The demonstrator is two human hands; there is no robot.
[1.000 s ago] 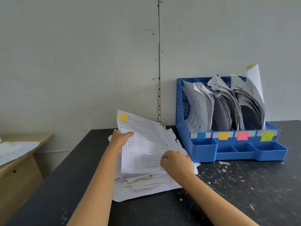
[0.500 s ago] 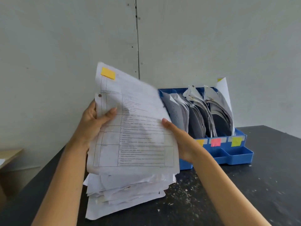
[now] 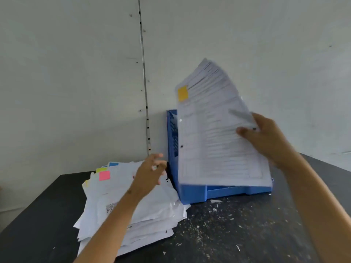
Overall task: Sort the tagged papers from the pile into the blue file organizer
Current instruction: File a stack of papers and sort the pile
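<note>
The right hand [image 3: 266, 137] pinches a yellow-tagged paper [image 3: 216, 133] upright before the blue organizer [image 3: 191, 192], seemingly for slotting; the left hand [image 3: 150, 173], fingers loose, hovers over the pile [image 3: 121, 202] near the desk's [image 3: 247, 234] back edge.

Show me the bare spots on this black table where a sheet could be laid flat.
Bare table lies in front of the blue organizer, right of the paper pile, though littered with scraps. A narrower strip runs left of the pile. It is crowded where the pile meets the organizer, beside the left hand.
</note>
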